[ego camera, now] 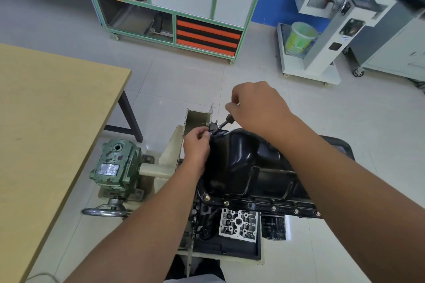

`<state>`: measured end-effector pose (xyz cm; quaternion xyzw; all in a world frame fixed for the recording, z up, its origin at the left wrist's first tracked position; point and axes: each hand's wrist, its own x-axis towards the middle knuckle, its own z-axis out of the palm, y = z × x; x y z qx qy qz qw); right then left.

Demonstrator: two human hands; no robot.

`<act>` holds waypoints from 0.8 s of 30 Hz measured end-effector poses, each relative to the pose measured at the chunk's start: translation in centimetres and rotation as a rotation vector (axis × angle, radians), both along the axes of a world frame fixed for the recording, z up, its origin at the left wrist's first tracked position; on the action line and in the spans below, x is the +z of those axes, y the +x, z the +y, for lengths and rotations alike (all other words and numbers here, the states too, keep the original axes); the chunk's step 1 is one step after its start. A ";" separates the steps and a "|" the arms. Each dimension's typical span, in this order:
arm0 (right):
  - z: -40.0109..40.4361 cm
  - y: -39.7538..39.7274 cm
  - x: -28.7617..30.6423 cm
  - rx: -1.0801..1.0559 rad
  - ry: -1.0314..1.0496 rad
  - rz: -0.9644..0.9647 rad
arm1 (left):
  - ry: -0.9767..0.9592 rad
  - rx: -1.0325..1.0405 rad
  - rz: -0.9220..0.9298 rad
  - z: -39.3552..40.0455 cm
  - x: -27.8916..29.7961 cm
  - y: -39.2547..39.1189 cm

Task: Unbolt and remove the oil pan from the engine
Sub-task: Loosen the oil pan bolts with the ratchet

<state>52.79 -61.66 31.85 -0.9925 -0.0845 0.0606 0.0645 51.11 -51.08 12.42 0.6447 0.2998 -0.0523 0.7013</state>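
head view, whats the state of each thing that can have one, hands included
oil pan: on the engine, near-edge bolts in
socket driver: tilted, tip at pan's far corner
right hand: gripping driver handle
left hand: pinching driver's socket end
handwheel: untouched

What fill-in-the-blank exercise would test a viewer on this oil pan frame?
1. The right hand grips the top of a socket driver at the oil pan's far ____ corner.
2. The left hand steadies the driver's ____ end.
3. The near flange bolts are still ____.
4. The gearbox is painted ____.

Missing words: left; lower; in place; green
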 end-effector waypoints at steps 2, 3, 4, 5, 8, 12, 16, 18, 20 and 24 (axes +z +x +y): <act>-0.3 -0.1 0.1 0.052 0.063 0.040 | 0.028 -0.018 -0.011 0.1 -0.2 -0.1; -0.5 -0.1 0.2 0.086 0.081 0.060 | 0.040 -0.030 -0.014 0.1 -0.2 -0.1; -0.7 -0.1 0.3 0.111 0.094 0.067 | 0.050 -0.040 -0.018 0.1 -0.4 0.0; -0.7 -0.1 0.3 0.129 0.097 0.062 | 0.062 -0.050 -0.024 0.1 -0.4 0.0; -0.7 0.5 -0.1 0.089 0.031 0.028 | 0.100 -0.069 -0.045 0.2 -0.6 -0.1; -0.8 0.6 -0.2 0.070 0.012 0.042 | 0.101 -0.058 -0.071 0.1 -0.6 -0.4; -1.1 0.4 0.0 0.169 0.128 0.035 | 0.110 -0.064 -0.086 0.1 -0.4 -0.5; -1.0 0.5 -0.1 0.154 0.158 0.001 | 0.104 -0.069 -0.086 0.1 -0.2 -0.5; -0.9 0.7 -0.2 0.080 0.125 -0.005 | 0.107 -0.071 -0.089 0.0 -0.1 -0.6; -0.8 0.3 -0.3 0.113 0.094 0.039 | 0.172 -0.079 -0.144 -0.1 -0.2 -0.7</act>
